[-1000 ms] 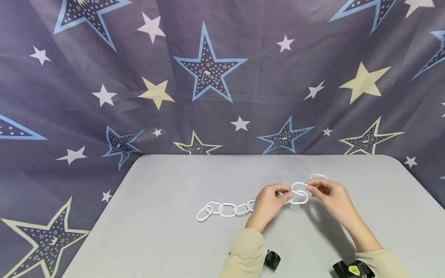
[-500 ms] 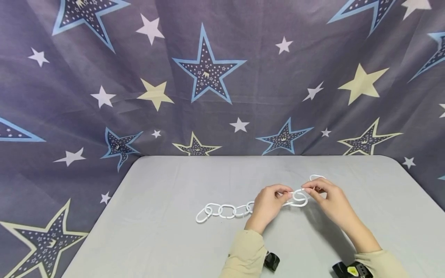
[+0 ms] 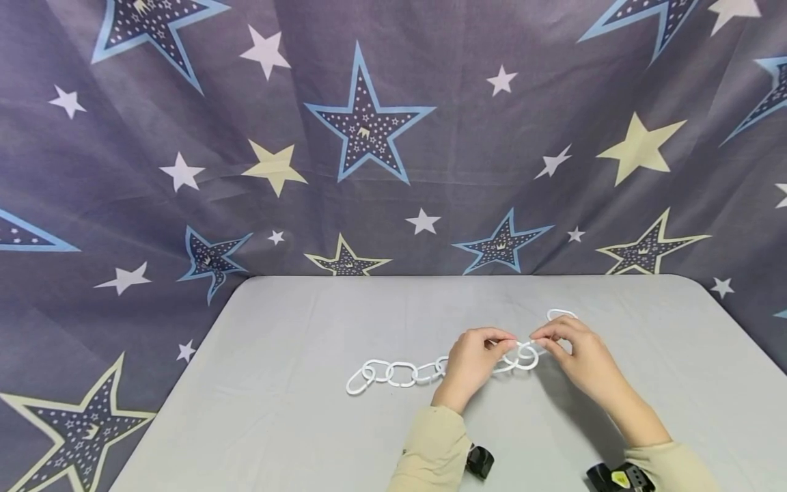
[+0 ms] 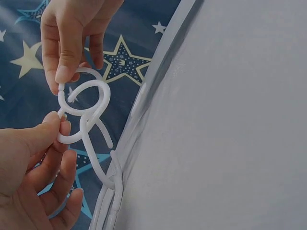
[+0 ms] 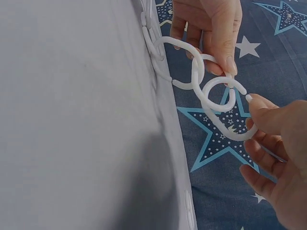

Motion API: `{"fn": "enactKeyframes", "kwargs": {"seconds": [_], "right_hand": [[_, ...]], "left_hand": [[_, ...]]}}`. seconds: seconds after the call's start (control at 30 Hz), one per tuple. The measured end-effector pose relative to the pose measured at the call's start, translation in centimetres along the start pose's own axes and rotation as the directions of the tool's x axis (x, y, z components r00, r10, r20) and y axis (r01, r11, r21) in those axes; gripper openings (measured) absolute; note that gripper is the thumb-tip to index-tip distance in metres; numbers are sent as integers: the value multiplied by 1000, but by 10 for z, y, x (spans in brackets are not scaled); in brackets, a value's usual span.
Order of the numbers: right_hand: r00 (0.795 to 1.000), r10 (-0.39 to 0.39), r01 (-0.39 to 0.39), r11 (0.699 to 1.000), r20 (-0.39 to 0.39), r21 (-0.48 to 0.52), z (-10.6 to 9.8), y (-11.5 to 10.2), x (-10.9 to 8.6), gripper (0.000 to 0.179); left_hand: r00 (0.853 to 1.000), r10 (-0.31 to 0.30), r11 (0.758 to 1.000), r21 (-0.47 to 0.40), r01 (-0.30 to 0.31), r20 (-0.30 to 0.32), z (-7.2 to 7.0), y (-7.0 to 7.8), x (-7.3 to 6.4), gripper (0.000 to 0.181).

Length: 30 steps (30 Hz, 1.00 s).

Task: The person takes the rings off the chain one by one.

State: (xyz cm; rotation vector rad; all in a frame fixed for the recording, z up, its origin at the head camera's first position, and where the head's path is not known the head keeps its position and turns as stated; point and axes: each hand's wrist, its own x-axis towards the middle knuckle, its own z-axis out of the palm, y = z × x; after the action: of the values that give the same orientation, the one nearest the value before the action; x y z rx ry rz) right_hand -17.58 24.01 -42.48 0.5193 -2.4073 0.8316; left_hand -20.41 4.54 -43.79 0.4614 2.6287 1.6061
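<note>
A chain of white open links (image 3: pixel 402 363) lies on the grey table and runs right to the hands. The left hand (image 3: pixel 470 362) pinches one white link between thumb and fingertips. Close beside it, the right hand (image 3: pixel 584 355) pinches another white link (image 5: pixel 235 138) the same way. Between the fingertips the links cross and overlap, with link ends showing near the right thumb in the right wrist view. Whether the two held links are hooked together, I cannot tell. One more white link (image 3: pixel 561 311) shows behind the right hand, partly hidden by it.
The grey cloth-covered table (image 3: pixel 295 437) ends at the back against a dark curtain (image 3: pixel 461 157) printed with stars. Black wrist devices sit at the left cuff (image 3: pixel 480 462) and the right cuff (image 3: pixel 621 477).
The right hand has come slightly left and down, bringing its link closer to the left hand's fingertips; the links now overlap more. The left hand and the chain on the table barely move.
</note>
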Motion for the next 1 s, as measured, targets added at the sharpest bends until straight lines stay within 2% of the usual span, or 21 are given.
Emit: {"fn": "enactKeyframes", "kwargs": {"seconds": [0.47,1.0], "right_hand": [[998,-52,50,997,-27,-53,-2,-1,2,25],[974,-218,209,970,-59,-128,-1,2,1,36]], "left_hand": [[999,42,999,-10,-42,19,3,1,2,8],[997,63,998,9,-63,34,7,0,-2,8]]}}
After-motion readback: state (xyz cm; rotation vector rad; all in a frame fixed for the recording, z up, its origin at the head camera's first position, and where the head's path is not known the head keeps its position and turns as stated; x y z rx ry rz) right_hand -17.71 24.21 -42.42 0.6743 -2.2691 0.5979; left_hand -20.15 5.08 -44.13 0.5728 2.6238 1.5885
